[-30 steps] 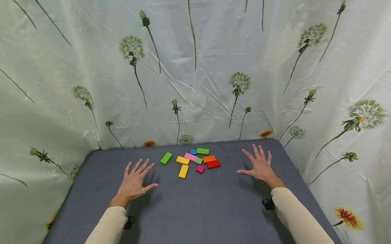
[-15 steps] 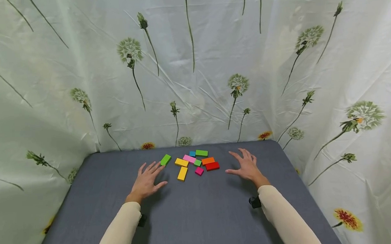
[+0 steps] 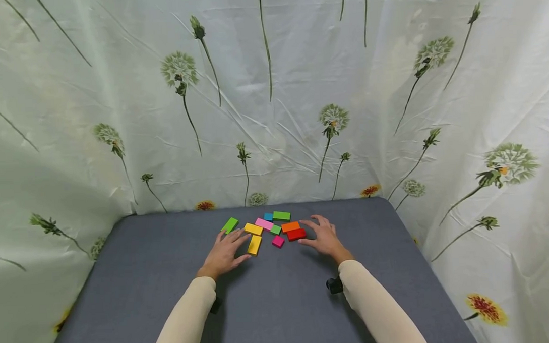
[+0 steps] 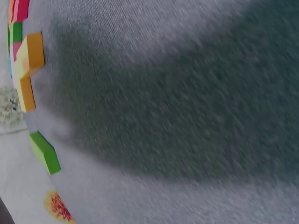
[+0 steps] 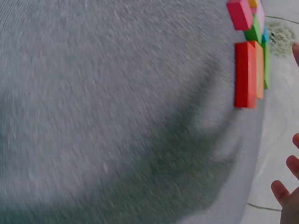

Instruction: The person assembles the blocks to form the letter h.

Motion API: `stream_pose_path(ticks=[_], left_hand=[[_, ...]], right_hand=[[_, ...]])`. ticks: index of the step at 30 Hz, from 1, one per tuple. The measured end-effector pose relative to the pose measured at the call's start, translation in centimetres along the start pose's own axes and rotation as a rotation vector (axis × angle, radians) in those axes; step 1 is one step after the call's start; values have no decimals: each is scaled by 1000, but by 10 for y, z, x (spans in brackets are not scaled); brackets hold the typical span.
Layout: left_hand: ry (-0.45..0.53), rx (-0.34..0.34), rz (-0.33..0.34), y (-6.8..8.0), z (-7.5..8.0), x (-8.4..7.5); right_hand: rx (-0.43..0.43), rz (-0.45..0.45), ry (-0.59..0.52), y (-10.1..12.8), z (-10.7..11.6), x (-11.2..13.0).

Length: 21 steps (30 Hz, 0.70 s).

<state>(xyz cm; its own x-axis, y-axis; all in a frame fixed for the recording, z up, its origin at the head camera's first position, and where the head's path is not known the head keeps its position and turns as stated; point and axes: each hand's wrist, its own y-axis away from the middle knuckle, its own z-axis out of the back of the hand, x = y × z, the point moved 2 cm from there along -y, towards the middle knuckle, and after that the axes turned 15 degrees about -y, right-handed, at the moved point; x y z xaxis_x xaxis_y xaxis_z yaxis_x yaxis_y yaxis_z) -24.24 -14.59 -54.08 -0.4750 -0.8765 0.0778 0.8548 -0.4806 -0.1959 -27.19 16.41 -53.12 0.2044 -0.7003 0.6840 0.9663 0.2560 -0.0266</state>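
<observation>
**Hands flanking the block cluster**

I see both hands spread flat, holding nothing. Left hand (image 3: 226, 251) sits just beside the two yellow blocks (image 3: 254, 244), fingertips near the lime green block (image 3: 229, 225). Right hand (image 3: 323, 237) is just beside the red block (image 3: 297, 234), with the orange block (image 3: 290, 226) touching behind it. Pink, magenta, blue and green blocks lie between, mid-bench (image 3: 279, 302). Can't tell if fingertips touch any block.

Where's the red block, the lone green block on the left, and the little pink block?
red block (image 3: 297, 234), head view, top face.
lone green block (image 3: 229, 225), head view, top face.
little pink block (image 3: 278, 241), head view, top face.
</observation>
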Motion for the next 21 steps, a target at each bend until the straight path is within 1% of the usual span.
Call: stream_pose_path(ticks=[3, 7, 10, 12, 16, 21], left_hand=[[14, 55, -28, -6, -1, -4], [38, 148, -68, -13, -2, -10], [19, 207, -86, -18, -5, -13], [-23, 248, -95, -22, -8, -17], [-78, 307, -110, -30, -14, -23], [-56, 337, -85, -32, -20, -25]], right_hand=[[-12, 1, -19, -3, -8, 2], [-7, -5, -21, -6, -19, 3], [1, -17, -16, -7, -27, 4], [1, -20, -21, -8, -32, 5], [-6, -10, -38, -10, -39, 6], [-20, -11, -19, -12, -47, 7]])
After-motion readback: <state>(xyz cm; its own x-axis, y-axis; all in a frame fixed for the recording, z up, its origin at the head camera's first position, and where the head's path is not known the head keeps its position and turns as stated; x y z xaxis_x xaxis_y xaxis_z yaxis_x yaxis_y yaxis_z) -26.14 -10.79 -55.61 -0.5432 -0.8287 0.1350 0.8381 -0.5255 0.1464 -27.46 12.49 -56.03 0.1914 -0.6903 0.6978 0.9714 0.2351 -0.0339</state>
